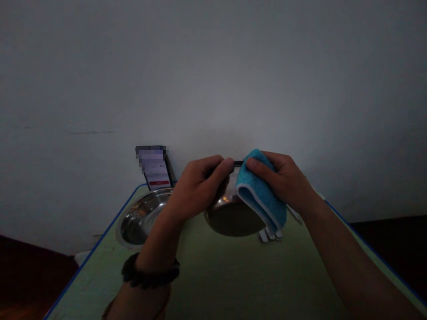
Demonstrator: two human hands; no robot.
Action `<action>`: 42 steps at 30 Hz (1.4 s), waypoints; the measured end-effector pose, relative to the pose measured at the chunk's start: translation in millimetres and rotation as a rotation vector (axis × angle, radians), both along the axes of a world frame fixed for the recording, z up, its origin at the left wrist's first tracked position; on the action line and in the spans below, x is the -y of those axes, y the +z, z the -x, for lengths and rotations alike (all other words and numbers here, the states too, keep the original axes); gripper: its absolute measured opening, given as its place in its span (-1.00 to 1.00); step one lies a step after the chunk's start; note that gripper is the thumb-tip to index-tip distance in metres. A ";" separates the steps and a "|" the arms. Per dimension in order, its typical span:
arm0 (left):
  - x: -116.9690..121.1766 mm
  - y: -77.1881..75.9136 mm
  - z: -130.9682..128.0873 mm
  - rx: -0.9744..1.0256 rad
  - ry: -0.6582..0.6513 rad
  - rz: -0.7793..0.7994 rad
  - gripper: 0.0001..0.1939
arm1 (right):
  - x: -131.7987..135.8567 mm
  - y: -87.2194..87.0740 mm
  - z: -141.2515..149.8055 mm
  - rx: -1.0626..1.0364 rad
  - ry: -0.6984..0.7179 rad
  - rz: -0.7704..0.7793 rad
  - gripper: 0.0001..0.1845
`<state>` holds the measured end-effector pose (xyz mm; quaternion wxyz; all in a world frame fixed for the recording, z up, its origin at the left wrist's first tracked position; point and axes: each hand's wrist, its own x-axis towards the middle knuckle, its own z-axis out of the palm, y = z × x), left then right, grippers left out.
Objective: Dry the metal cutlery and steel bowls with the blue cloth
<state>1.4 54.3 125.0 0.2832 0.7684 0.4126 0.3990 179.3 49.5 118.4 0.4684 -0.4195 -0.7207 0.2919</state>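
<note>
A shiny metal pot [235, 218] is held up above the table, tipped so that its outer side and darker base face me. My left hand [203, 184] is closed around its upper left side, thumb along the top near a short black part [238, 164] that looks like a handle. A folded blue cloth [263, 195] with a pale edge is gripped in my right hand [282, 178]. The cloth lies against the right side of the pot. The pot's inside and the fingers behind it are hidden.
On the green table [213, 284] with blue edging, a wide metal basin [140, 220] stands at left. Behind it a phone [155, 166] leans against the wall [213, 80]. Several metal utensils [270, 235] lie partly hidden under the cloth, with another slim one [295, 215] farther right.
</note>
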 end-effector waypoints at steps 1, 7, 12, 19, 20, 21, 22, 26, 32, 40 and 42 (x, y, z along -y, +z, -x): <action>-0.4 -0.4 0.2 0.020 -0.006 0.023 -0.64 | 0.1 0.0 -0.1 -0.005 0.002 0.005 -0.63; -2.4 -2.2 2.0 0.216 0.054 0.129 -0.66 | -1.1 -1.9 -1.2 -0.087 -0.033 0.041 -0.62; -1.5 -0.9 4.6 0.205 0.065 0.115 -0.66 | -1.4 -3.2 -2.0 -0.127 -0.036 0.055 -0.63; -0.3 -0.7 8.3 0.047 -0.125 0.227 -0.62 | -1.4 -2.4 -1.4 -0.010 -0.001 0.046 -0.61; -0.4 -0.9 7.7 0.063 -0.109 0.227 -0.61 | -1.1 -2.2 -0.7 -0.007 0.008 0.046 -0.62; -0.5 -1.0 7.0 0.086 -0.090 0.221 -0.61 | -0.7 -2.0 0.0 -0.010 0.016 0.045 -0.62; -0.6 -1.2 6.0 0.109 -0.070 0.213 -0.62 | -0.3 -1.9 0.6 -0.019 0.019 0.044 -0.62; -2.1 -3.4 2.6 0.211 0.004 0.209 -0.63 | 0.2 -2.2 1.4 -0.071 -0.013 0.056 -0.62; -6.9 -10.0 -3.0 0.422 0.270 0.145 -0.62 | -2.5 -2.7 -0.9 -0.259 -0.157 0.028 -0.61; -11.1 -11.4 8.5 0.328 0.098 0.212 -0.62 | -4.4 -3.6 -3.4 -0.225 -0.152 -0.018 -0.63; -10.0 -11.3 10.7 0.254 0.011 0.272 -0.61 | -4.4 -4.0 -4.6 -0.148 -0.092 0.002 -0.65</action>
